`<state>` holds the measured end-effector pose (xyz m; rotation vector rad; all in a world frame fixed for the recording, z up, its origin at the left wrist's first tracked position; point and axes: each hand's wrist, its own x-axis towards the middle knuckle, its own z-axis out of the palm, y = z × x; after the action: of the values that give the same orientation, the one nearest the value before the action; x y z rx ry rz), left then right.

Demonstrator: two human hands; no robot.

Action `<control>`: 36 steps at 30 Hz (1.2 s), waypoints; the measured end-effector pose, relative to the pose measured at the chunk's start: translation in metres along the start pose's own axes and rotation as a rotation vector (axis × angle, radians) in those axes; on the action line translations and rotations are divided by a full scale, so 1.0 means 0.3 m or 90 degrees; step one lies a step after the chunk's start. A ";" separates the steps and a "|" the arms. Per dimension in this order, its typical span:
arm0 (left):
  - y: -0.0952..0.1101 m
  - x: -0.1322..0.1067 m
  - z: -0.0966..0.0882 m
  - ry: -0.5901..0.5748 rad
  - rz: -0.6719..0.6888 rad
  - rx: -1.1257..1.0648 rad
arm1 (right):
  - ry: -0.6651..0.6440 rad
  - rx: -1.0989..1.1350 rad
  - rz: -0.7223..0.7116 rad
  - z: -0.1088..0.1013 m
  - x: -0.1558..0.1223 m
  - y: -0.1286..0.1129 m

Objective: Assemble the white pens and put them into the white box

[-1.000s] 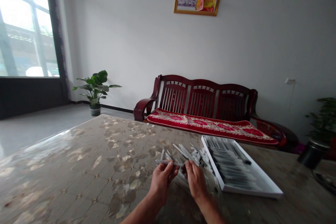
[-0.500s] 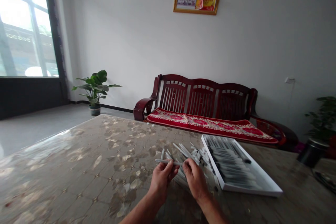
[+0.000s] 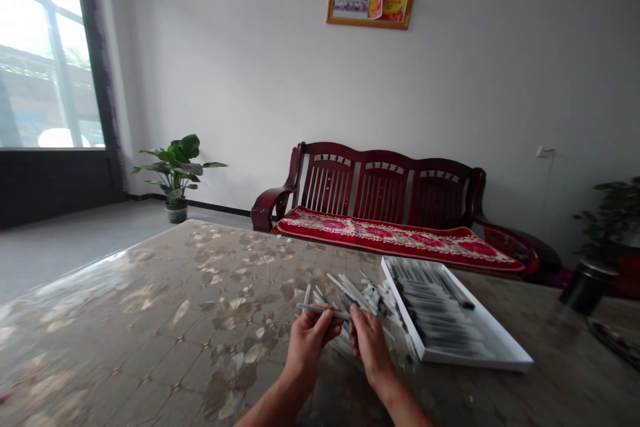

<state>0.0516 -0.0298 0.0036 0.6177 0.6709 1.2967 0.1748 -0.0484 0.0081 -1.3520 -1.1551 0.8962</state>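
Note:
A slim pale grey pen (image 3: 311,308) lies nearly level between my hands above the table. My left hand (image 3: 309,337) pinches it near the middle with thumb and fingers, and its left end sticks out past the fingers. Closed around the pen's right end is my right hand (image 3: 371,340); the end itself is hidden. Behind and beneath the hands spreads a loose pile of pens and white pen parts (image 3: 373,295). To the right, a shallow white box (image 3: 495,327) holds many pens with dark ends, laid side by side in rows.
The table (image 3: 165,320) has a glossy flower-patterned cover. Beyond its far edge stands a dark red wooden bench (image 3: 385,180) with a red patterned cushion. A black pot (image 3: 587,287) and a dark cable (image 3: 613,340) are at the right. A potted plant (image 3: 177,167) stands left.
My right hand has turned slightly and closed in on the pen's right end. The left hand keeps its pinch. The whole view has shifted a little.

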 end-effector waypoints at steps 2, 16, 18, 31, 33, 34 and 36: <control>0.008 -0.005 0.004 -0.025 0.021 0.028 | -0.008 0.061 0.048 0.007 0.001 -0.005; 0.049 -0.015 -0.056 -0.383 -0.370 0.136 | -0.110 -0.088 0.002 -0.128 0.047 -0.025; 0.044 -0.015 -0.053 -0.336 -0.333 0.119 | -0.047 -0.275 -0.061 -0.171 0.056 -0.026; 0.068 0.039 -0.041 -0.031 -0.103 0.023 | 0.172 -0.936 -0.198 -0.304 0.055 0.038; 0.068 0.038 -0.042 -0.024 -0.087 0.016 | 0.161 -0.954 -0.187 -0.301 0.054 0.041; 0.068 0.038 -0.041 -0.018 -0.081 0.015 | 0.159 -0.963 -0.183 -0.301 0.053 0.042; 0.068 0.040 -0.040 -0.004 -0.075 0.015 | 0.165 -0.976 -0.180 -0.305 0.050 0.042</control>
<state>0.0311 -0.0141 0.0094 0.5925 0.7075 1.1781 0.2681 -0.0561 0.0083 -2.2480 -1.8142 -0.6089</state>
